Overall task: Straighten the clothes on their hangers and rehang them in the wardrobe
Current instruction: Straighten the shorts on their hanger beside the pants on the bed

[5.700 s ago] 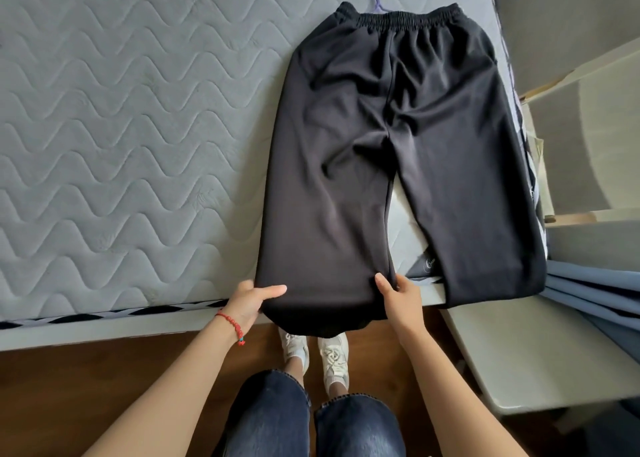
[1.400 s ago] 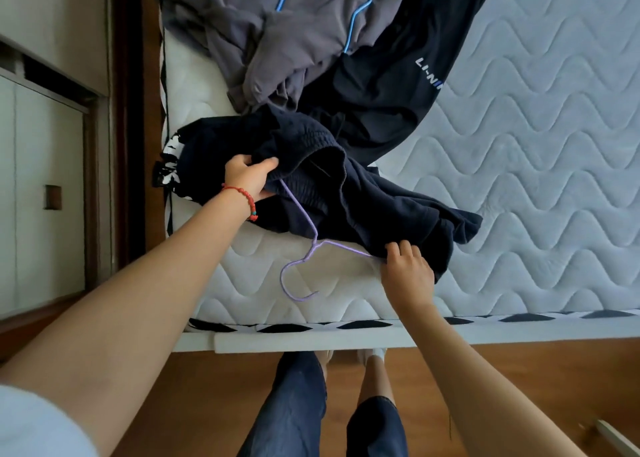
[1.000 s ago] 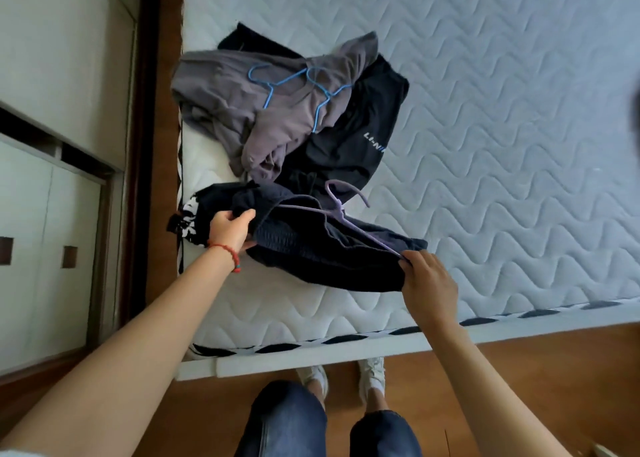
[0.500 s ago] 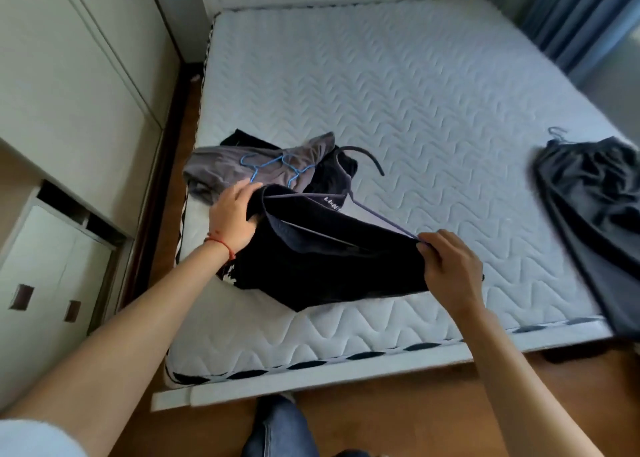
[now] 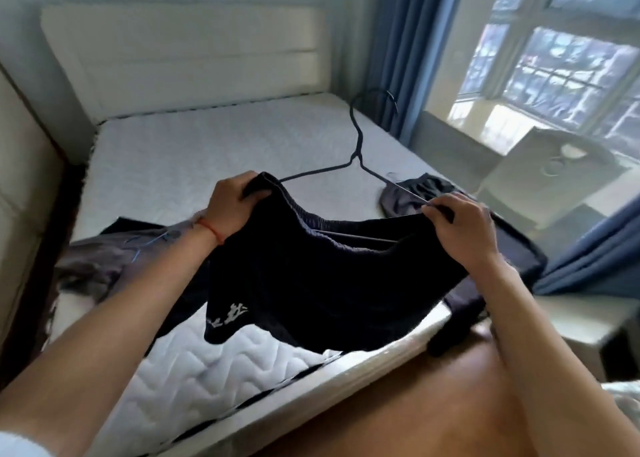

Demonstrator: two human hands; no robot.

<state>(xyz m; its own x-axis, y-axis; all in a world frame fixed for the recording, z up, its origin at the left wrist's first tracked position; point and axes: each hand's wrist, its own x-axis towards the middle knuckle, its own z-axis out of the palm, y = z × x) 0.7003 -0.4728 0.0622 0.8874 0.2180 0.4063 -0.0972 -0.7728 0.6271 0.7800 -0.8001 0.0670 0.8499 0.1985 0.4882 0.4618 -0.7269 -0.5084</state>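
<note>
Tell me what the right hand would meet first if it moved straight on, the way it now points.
Probably the grey garment lying on the mattress just beyond the right hand, which pinches the hanger and the dark shorts. Depth is unclear; it might pass above.

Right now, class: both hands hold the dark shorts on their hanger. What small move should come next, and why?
Probably tug the waistband taut along the hanger: the left hand and right hand grip its two ends, yet the dark shorts sag bunched between them.

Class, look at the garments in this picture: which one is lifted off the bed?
The dark shorts with white print, held up on their hanger by both hands; the grey garments lie on the mattress.
</note>
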